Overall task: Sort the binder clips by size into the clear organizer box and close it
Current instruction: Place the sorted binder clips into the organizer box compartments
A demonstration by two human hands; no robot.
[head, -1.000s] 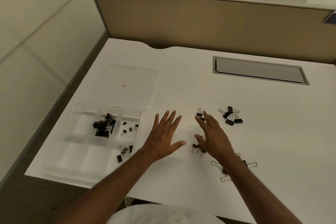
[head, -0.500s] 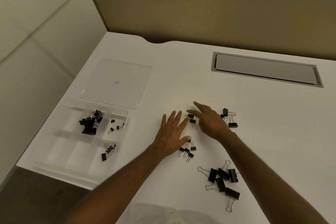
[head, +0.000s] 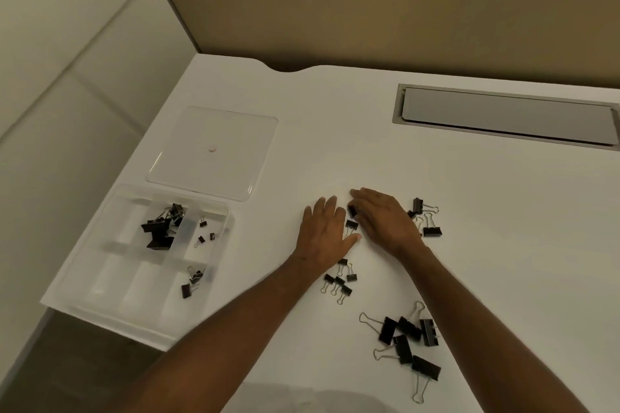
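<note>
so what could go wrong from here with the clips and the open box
1. The organizer box sits at the desk's left front corner; a nudge might tip it off.
2. Loose medium clips lie under the left hand's wrist and could be swept away.
3. The right hand covers a clip beside another; sizes may get mixed.

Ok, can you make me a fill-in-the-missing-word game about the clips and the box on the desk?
1. The clear organizer box sits near the ____ edge of the desk.
2. Its lid lies flat on the desk, so the box is ____.
3. The biggest clips in the box share ____ compartment.
4. The left hand lies flat with its fingers ____.

Missing words: left; open; one; straight
</note>
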